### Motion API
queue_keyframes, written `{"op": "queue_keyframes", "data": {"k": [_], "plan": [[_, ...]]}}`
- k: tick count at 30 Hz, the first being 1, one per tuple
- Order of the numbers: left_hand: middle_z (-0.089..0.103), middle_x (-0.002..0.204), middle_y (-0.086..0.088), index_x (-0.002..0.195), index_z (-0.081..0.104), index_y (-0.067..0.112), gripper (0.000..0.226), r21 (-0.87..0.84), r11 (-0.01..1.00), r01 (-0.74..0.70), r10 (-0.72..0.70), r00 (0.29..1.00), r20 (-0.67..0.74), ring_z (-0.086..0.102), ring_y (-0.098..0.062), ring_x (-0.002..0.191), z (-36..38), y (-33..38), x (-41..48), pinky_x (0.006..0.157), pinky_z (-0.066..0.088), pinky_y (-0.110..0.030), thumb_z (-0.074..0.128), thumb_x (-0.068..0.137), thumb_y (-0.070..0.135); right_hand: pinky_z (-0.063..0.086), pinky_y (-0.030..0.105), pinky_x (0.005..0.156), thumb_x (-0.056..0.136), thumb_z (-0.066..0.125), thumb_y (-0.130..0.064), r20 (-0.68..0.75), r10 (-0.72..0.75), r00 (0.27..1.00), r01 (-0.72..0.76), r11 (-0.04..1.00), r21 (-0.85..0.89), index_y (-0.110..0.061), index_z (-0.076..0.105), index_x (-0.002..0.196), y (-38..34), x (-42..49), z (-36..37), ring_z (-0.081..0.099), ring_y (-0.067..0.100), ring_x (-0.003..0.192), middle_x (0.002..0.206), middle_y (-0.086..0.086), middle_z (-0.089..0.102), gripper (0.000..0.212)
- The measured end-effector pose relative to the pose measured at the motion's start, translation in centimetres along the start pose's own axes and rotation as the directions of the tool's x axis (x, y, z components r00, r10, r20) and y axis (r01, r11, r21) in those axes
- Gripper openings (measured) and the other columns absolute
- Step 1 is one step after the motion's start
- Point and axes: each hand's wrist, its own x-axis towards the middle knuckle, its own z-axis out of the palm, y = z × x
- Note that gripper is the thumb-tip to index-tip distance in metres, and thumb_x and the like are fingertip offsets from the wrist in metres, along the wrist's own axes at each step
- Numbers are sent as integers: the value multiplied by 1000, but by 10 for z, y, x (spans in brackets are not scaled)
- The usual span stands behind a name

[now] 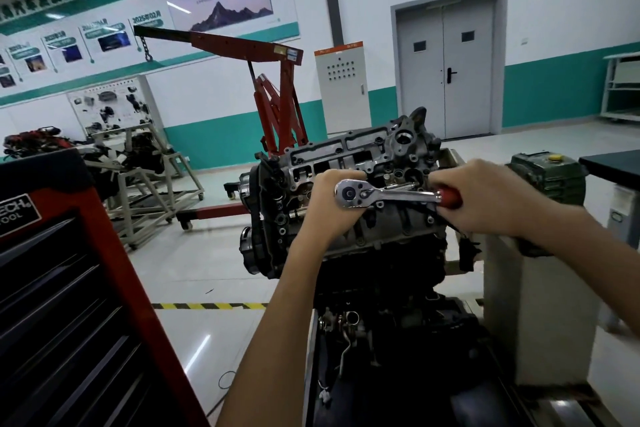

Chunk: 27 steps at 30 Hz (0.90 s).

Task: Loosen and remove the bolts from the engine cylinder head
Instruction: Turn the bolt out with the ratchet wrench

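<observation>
At eight o'clock, nearest us, stands the red tool cabinet (69, 198). In the centre our left hand (325, 199) curls its fingers around the head of the ratchet (398, 196). At three o'clock from it, our right hand (485, 196) grips the red handle. Directly behind is the cylinder head (367, 139). We judge a bolt is being loosened; next, swing the handle and keep the socket seated. Far at eleven o'clock stands a red hoist (280, 94).

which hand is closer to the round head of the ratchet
Left. The left hand wraps the ratchet head from behind; the right hand holds the red handle at the opposite end.
</observation>
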Motion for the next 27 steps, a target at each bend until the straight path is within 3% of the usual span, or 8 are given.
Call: {"op": "queue_keyframes", "data": {"k": [4,9,11,13,16,19,24,27], "plan": [[28,52,-13,51,39,-3,27,-125,992,26,-52,977,-206,27,-16,56,12,-7,-4,51,25,-35,54,72,5,39,21,47,76,63,-9,-20,140,990,-120,908,401,-23,47,66,-41,-37,52,48,11,46,53,-5,50,24],[25,53,-2,51,31,4,35,-216,973,81,-149,936,-319,25,-13,54,23,0,-2,53,27,-32,56,75,-1,33,19,41,78,60,-5,137,189,972,-210,452,867,-17,43,63,-118,-56,100,40,6,35,42,-5,45,27],[26,48,10,48,29,12,40,-240,966,96,-169,937,-304,25,-11,49,20,-2,-3,50,35,-35,55,76,-2,32,20,41,76,58,-3,141,171,975,-210,498,841,-17,42,61,-114,-54,96,38,5,35,42,-6,44,27],[27,46,13,49,30,24,40,-189,979,73,-119,962,-247,26,-8,48,11,-5,-7,51,30,-27,53,75,3,33,15,42,75,59,-3,108,125,986,-165,695,700,-18,43,59,-84,-46,77,39,3,39,48,-7,46,27],[33,51,8,51,38,18,31,-116,993,34,-46,994,-101,31,-13,54,-2,-6,-3,54,25,-26,53,74,6,48,19,48,80,59,-10,115,10,993,-50,933,355,-18,53,73,-26,-19,33,52,6,48,60,-4,54,12],[34,43,12,47,37,22,29,-40,999,32,-30,999,31,27,0,47,-1,-1,2,49,24,-21,52,69,11,48,26,53,78,59,-18,-31,-1,1000,2,1000,15,-20,53,75,2,0,6,51,6,52,57,-9,52,7],[27,48,10,49,31,22,44,-151,986,66,-106,955,-276,24,-6,49,13,-3,-2,50,21,-22,56,78,0,35,12,43,78,60,-15,-31,170,985,-149,927,345,-21,46,71,-42,-34,55,46,5,44,55,-6,49,17],[31,41,12,51,30,27,56,-200,975,100,-175,898,-404,27,0,44,23,-1,2,50,26,-17,57,81,-11,36,19,41,77,60,-9,67,245,967,-209,615,761,-14,45,68,-100,-50,91,41,6,39,54,0,48,19]]}}
